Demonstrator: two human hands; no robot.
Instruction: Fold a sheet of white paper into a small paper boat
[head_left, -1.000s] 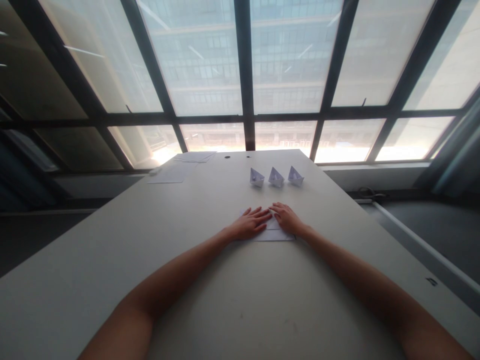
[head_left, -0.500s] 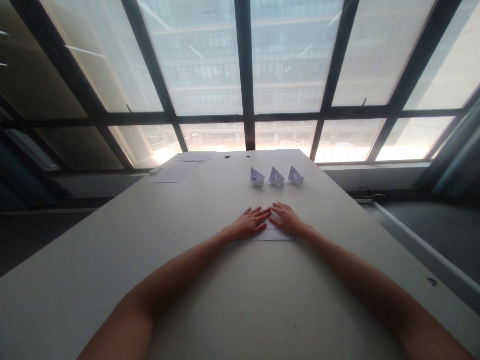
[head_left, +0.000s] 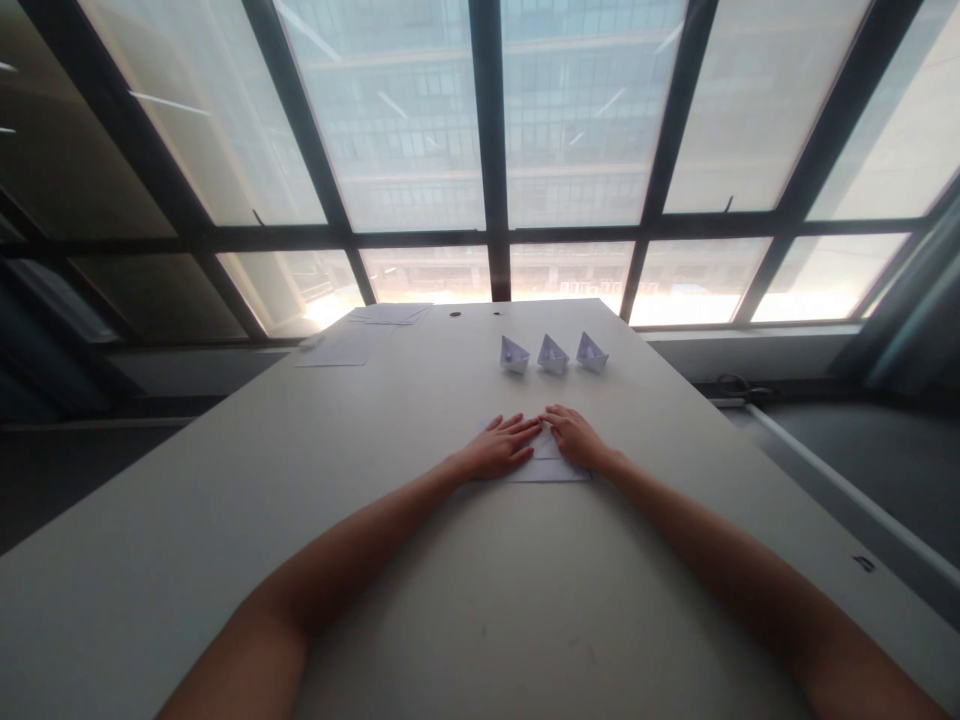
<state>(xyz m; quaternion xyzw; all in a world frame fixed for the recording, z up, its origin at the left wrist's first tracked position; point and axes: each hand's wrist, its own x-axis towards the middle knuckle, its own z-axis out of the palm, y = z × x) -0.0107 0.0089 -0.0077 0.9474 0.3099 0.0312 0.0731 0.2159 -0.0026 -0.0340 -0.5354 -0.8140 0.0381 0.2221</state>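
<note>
On the bench (head_left: pixel 337 430), the folded paper (head_left: pixel 551 469) lies flat under the left hand (head_left: pixel 501 447) and right hand (head_left: pixel 573 437), each grip spread, pinching nothing, hardly moved since a moment ago, so pressing seems to continue, with three boats (head_left: pixel 553 356) beyond.

Your left hand (head_left: pixel 499 447) and right hand (head_left: pixel 576 438) hide much of the folded paper (head_left: pixel 551 470); the bottom of your view cuts off your arms (head_left: pixel 337 545) and the worktop (head_left: pixel 450 600).

Both hands (head_left: pixel 501 447) (head_left: pixel 574 438) palm-down, arms (head_left: pixel 360 530) outstretched
</note>
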